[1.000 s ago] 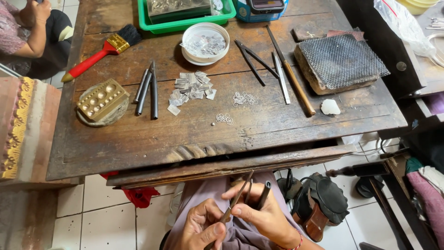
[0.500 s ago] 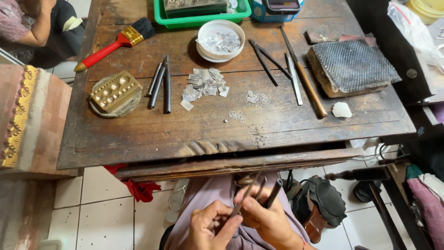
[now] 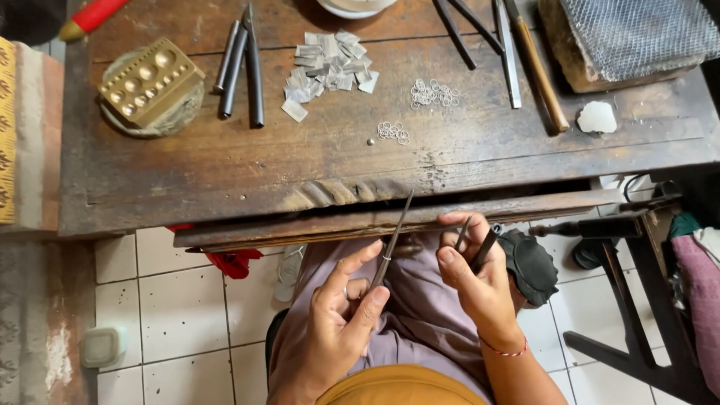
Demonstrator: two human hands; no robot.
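A worn wooden bench stands over a white tiled floor, and a person sits at its near edge, hands held over the lap below the bench.

Near the left edge of the bench sits a brass block with round dents on a round pad. Just to its right lie dark metal rods, side by side, pointing away from the near edge. Next comes a heap of small silver sheet pieces, then tiny wire rings and another small bunch of rings toward the middle. Farther right lie long tools, a wire mesh pad at the far right corner, and a white lump.

Below the near edge, the left hand is closed around thin tweezers, pinched between thumb and fingers. The tweezers are long and slim and point up toward the bench edge, tilted a bit to the right. The right hand is just beside it, curled shut on small dark pliers. The two tool tips are near each other but apart. What is between them is too small to see.
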